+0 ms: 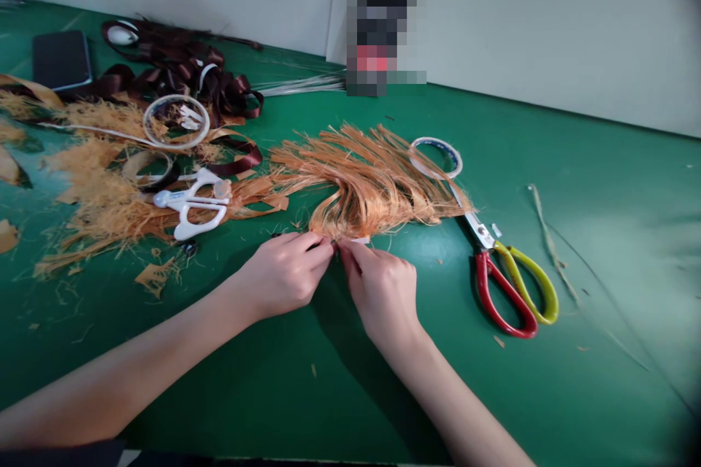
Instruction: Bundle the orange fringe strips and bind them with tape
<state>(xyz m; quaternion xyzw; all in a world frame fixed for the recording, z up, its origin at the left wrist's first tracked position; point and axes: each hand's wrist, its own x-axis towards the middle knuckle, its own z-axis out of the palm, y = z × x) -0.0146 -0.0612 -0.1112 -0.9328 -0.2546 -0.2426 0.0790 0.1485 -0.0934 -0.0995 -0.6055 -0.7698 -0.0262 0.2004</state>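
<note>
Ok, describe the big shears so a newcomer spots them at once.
On the green table, right of the fanned orange fibres, lie steel shears, tips towards a tape roll. Their red and yellow handles set them apart from the small white scissors left of the fibres.

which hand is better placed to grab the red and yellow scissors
Right hand, probably: the scissors lie on its side of the orange fibre bundle, farther from the left hand.

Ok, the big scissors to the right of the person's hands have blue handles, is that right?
No, the handles aren't blue. The big scissors have one red handle and one yellow-green handle. They do lie to the right of the left hand and right hand, as the head view shows.
</note>
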